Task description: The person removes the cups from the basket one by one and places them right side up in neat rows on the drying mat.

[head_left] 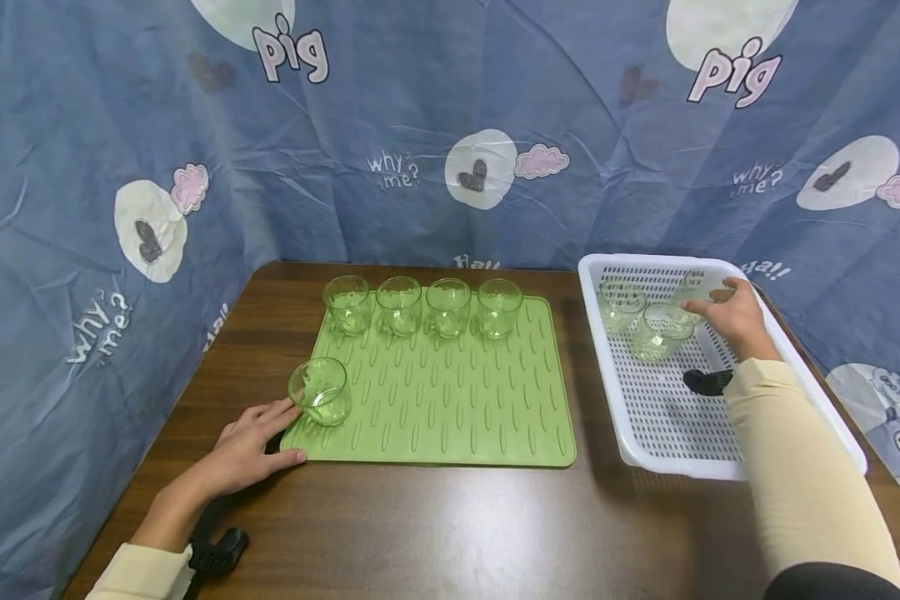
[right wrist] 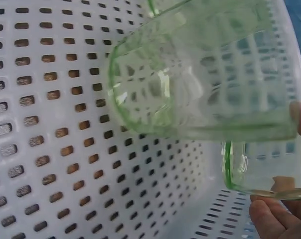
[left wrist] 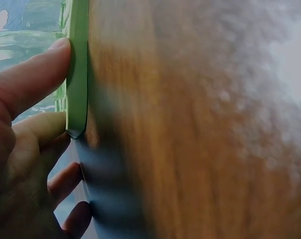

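My left hand (head_left: 251, 450) rests at the near left corner of the green ribbed mat (head_left: 450, 417), its thumb on the mat's front edge and its fingers extended beside a clear green-tinted glass (head_left: 322, 396). In the left wrist view the thumb (left wrist: 46, 69) lies along the mat's rim. Over the white basket (head_left: 630, 433), my right hand (head_left: 735, 317) pinches the rim of the rear right glass (head_left: 690, 287) between thumb and fingers. Two more glasses, one at left (head_left: 618, 304) and one nearer (head_left: 656, 337), stand in the basket; the nearer one looms large in the right wrist view.
Several similar glasses (head_left: 400, 307) stand upright in a row along the mat's far edge. Mat and basket sit on a dark wooden table (head_left: 450, 533). A blue printed cloth (head_left: 420, 100) hangs behind. The basket has raised walls.
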`<state>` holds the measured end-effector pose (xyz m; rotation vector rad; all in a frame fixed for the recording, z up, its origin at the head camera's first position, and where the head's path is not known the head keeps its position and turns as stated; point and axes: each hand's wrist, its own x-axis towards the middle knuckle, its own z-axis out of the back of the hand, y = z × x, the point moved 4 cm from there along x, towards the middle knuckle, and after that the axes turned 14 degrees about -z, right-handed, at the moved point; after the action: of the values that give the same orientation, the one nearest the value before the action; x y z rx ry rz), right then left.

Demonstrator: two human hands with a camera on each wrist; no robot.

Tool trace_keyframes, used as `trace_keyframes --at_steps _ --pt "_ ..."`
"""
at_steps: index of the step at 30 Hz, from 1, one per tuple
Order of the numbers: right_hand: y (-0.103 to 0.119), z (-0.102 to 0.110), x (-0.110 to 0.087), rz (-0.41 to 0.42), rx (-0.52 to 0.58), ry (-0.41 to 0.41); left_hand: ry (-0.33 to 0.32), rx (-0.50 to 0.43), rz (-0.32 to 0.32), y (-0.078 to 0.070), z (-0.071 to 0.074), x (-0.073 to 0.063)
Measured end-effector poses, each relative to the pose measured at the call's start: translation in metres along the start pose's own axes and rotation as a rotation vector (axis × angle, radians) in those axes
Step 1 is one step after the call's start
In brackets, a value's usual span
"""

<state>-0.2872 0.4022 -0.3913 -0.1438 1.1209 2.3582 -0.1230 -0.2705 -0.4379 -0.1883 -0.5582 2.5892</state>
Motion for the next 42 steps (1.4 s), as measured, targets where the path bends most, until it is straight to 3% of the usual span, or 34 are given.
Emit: trace_keyframes --at_steps 7,21,28,33,42 --pt "0.009 0.015 -0.008 -0.005 0.040 -0.094 -0.004 0.000 -0.009 -0.001 0.001 0.002" --pt "0.041 0.038 -0.024 0.075 0.043 -0.197 0.006 0.004 -0.006 0.000 0.002 0.001" --pt "0.059 0.043 -0.046 0.135 0.099 -0.181 0.023 -0.012 -0.004 0.000 0.001 0.002" --pt "0.080 0.044 -0.073 0.221 0.194 -0.125 0.016 0.005 -0.020 -0.003 0.003 0.005" --pt "0.127 0.017 -0.130 0.506 0.325 0.023 0.009 -0.012 -0.001 -0.003 0.001 0.000"
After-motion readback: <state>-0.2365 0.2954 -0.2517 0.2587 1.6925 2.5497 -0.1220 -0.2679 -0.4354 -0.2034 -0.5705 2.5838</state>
